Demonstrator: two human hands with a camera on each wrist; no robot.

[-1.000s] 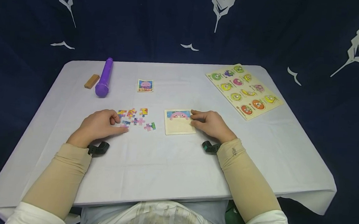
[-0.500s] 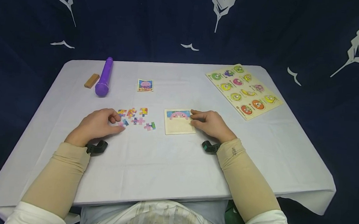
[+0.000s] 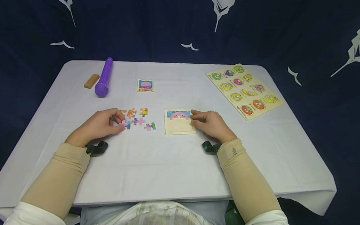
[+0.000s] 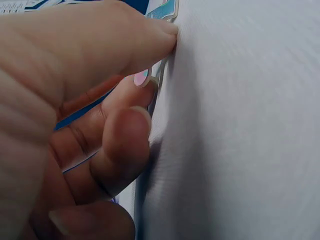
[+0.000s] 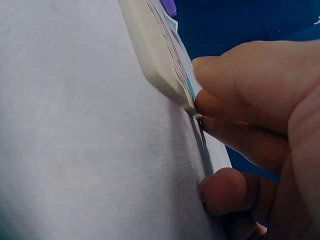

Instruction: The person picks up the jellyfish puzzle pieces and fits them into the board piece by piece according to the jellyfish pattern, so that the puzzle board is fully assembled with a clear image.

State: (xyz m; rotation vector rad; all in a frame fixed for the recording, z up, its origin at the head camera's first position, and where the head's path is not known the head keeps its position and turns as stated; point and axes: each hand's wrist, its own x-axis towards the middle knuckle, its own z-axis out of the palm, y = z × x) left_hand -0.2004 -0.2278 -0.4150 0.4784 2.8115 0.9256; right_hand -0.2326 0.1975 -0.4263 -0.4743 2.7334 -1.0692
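At the left of the loose jigsaw pieces, my left hand pinches a pink and blue jigsaw piece between thumb and fingers, low against the cloth. In the left wrist view the thumb covers much of this jigsaw piece. My right hand grips the right edge of a square wooden puzzle board, which lies flat. Its top strip carries a pink face on blue; below that the wood is bare. The right wrist view shows the thumb over the rim of the puzzle board, fingers along its side.
Several loose jigsaw pieces lie between the hands. Behind them is a small picture card. A purple microphone-shaped object and a wooden block lie back left. A fruit puzzle board is back right on the white-covered table.
The pink and blue jigsaw piece has turned in my left fingers, and that hand has shifted slightly left. My right hand and the puzzle board have stayed in place.
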